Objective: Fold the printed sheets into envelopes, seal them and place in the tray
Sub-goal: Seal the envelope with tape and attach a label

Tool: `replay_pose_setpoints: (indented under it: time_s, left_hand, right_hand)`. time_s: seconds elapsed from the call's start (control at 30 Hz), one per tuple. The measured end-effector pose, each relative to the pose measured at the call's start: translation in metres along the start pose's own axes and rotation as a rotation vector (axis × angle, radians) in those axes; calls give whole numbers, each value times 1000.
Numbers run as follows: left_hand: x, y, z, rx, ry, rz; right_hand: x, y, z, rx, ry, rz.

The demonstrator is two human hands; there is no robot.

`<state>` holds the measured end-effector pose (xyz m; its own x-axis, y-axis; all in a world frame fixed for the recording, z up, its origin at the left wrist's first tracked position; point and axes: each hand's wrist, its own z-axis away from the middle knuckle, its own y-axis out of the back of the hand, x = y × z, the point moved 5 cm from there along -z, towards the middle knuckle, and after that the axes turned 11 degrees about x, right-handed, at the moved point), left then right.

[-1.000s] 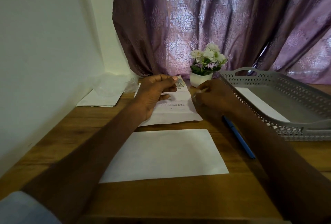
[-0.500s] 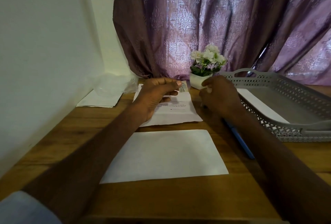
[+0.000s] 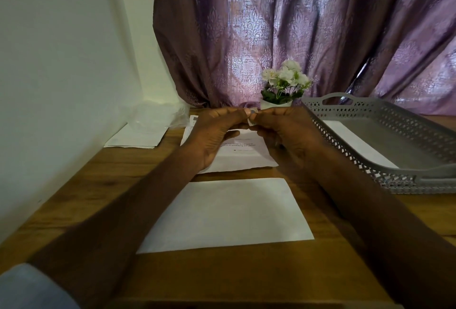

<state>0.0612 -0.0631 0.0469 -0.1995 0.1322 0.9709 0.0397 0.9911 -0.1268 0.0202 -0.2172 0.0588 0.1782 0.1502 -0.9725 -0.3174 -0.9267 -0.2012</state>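
Note:
A plain white envelope (image 3: 227, 212) lies flat on the wooden table in front of me. Behind it lies a printed sheet (image 3: 243, 159), partly covered by my hands. My left hand (image 3: 214, 133) and my right hand (image 3: 283, 131) meet fingertip to fingertip above that sheet. Together they pinch a small white piece (image 3: 251, 122); what it is I cannot tell. The grey perforated tray (image 3: 417, 173) stands at the right with a white envelope (image 3: 355, 143) inside.
A small white pot of white flowers (image 3: 281, 96) stands just behind my hands, in front of the purple curtain. A crumpled clear plastic bag (image 3: 158, 116) and loose white papers (image 3: 135, 138) lie at the far left by the wall.
My right hand has moved left from beside the tray to meet my left hand, and both now pinch the small piece. My left hand has stayed over the printed sheet.

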Motion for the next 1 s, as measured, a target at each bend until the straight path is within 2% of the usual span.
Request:
replay_pose_setpoints:
  time_s: [0.37, 0.5, 0.6, 1.0]
  left_hand:
    - [1, 6, 0, 92, -23, 5]
    - [7, 5, 0, -29, 39, 53]
    - [8, 3, 1, -91, -3, -80]
    - [12, 8, 3, -16, -33, -157]
  right_hand:
    - [1, 1, 0, 22, -54, -80]
    - [0, 1, 1, 27, -64, -58]
    - [2, 1, 1, 18, -68, -23]
    - [6, -2, -4, 31, -54, 8]
